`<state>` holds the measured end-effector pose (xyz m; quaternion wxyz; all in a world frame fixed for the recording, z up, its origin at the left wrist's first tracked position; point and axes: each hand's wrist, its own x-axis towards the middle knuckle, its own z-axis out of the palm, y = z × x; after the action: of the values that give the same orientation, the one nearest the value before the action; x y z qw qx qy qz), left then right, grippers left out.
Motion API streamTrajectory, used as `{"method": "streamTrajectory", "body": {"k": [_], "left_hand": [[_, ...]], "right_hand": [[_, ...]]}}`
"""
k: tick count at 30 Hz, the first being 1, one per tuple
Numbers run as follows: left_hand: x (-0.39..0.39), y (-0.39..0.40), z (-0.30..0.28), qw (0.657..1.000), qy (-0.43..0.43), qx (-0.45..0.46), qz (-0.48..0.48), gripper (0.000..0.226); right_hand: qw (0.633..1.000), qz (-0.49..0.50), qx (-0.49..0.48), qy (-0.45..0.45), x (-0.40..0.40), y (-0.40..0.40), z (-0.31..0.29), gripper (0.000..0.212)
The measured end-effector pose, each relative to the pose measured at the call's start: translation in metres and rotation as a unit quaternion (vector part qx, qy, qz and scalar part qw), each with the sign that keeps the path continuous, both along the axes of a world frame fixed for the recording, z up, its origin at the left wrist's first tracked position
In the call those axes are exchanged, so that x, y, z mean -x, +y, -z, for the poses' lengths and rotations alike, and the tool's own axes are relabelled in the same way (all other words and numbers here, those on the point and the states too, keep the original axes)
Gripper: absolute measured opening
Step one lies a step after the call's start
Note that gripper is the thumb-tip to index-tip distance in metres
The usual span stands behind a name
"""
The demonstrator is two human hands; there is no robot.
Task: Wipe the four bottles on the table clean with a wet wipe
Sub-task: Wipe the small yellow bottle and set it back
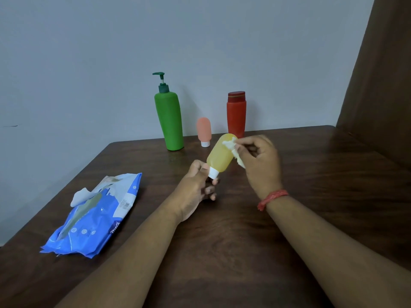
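Observation:
My left hand (196, 185) pinches the white cap of a small yellow bottle (219, 155), which is tilted up and to the right above the table. My right hand (260, 161) pinches a crumpled white wet wipe (232, 147) against the bottle's upper right side. At the back of the dark wooden table (289, 218) stand a tall green pump bottle (170, 121), a small pink bottle (204, 132) resting on its white cap, and a red bottle (236, 114) with a dark red lid.
A blue pack of wet wipes (95, 216) lies on the table's left side, a wipe sticking out of its opening. A grey wall runs behind the table. Brown fabric (378, 74) hangs at the right.

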<state>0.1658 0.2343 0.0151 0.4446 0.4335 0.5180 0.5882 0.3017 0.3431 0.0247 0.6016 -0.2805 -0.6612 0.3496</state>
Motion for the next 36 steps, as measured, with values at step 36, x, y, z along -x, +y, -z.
{"method": "streamTrajectory", "body": {"k": [36], "left_hand": [[-0.007,0.01,0.002,0.977,-0.176,0.011,-0.116,0.03]], "right_hand": [[0.981,-0.16,0.11,0.005,0.017,-0.03,0.005,0.012]]}}
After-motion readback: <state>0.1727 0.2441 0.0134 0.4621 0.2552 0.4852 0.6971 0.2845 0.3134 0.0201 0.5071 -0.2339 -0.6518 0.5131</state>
